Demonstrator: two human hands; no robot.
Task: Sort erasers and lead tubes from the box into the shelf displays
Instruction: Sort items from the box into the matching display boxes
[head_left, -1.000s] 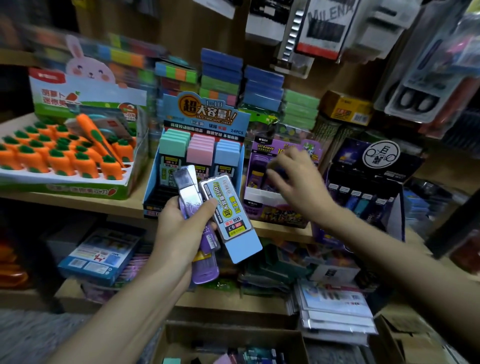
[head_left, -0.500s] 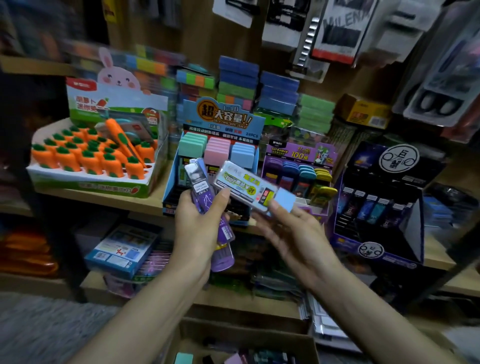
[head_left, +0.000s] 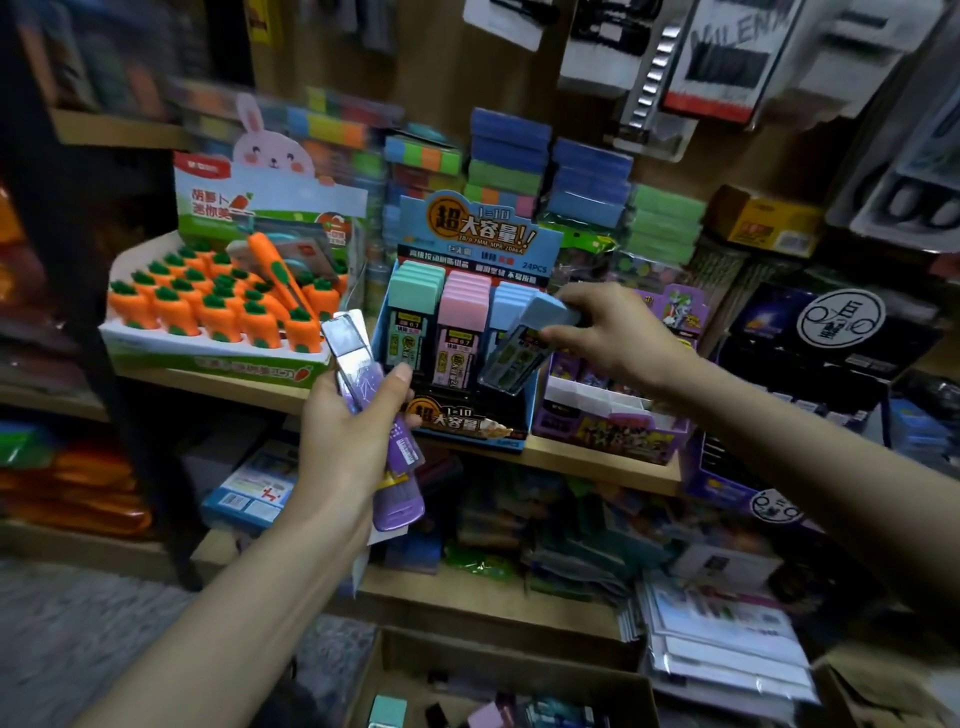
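My left hand (head_left: 349, 435) grips purple lead tubes (head_left: 375, 415) upright in front of the middle shelf. My right hand (head_left: 621, 332) pinches a blue-capped lead tube (head_left: 519, 348) by its cap, tilted, its lower end at the right-hand column of the blue lead display box (head_left: 470, 423). That display holds rows of green, pink and blue capped tubes. The cardboard box (head_left: 498, 675) with loose items sits open on the floor below.
A carrot eraser display (head_left: 218, 306) stands left of the lead display. A purple display (head_left: 613, 415) and a black one (head_left: 826, 343) stand to the right. Stacked coloured pads fill the shelf back. Packets crowd the lower shelf.
My right hand took the blue-capped tube out of my left hand and carried it up and right to the blue display's right column. The left hand keeps the purple tubes.
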